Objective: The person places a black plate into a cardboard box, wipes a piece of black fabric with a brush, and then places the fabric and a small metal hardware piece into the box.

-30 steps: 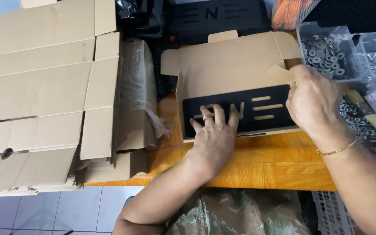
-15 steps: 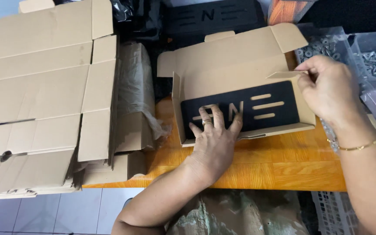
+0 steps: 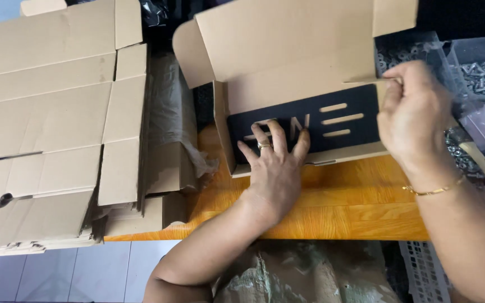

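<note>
While pressed flat, fingers spread, on the near left end of the black metal plate (image 3: 332,120), left hand (image 3: 276,165) wears a ring and grasps nothing. Plate lying inside the open cardboard box (image 3: 287,73), slotted with three short bars toward the right, partly covered by the fingers. Box resting on the orange wooden tabletop (image 3: 338,207), lid flap raised toward the far side. Right hand (image 3: 413,115) at the box's right end, fingers pinched on the edge of a side flap (image 3: 366,81) — thin gold bracelet on the wrist. Near edge: mottled fabric (image 3: 298,278) below the table, white plastic crate (image 3: 422,266) at lower right. Left: a stack of flattened brown cartons (image 3: 46,123) overhanging the table, crumpled clear plastic wrapping (image 3: 175,106) between stack and box. Right, crowding the hand — clear plastic bins of screws (image 3: 484,70) and washers, plus a tool handle (image 3: 481,163) lying just beside the wrist. Far: dark gear, too indistinct to tell.
</note>
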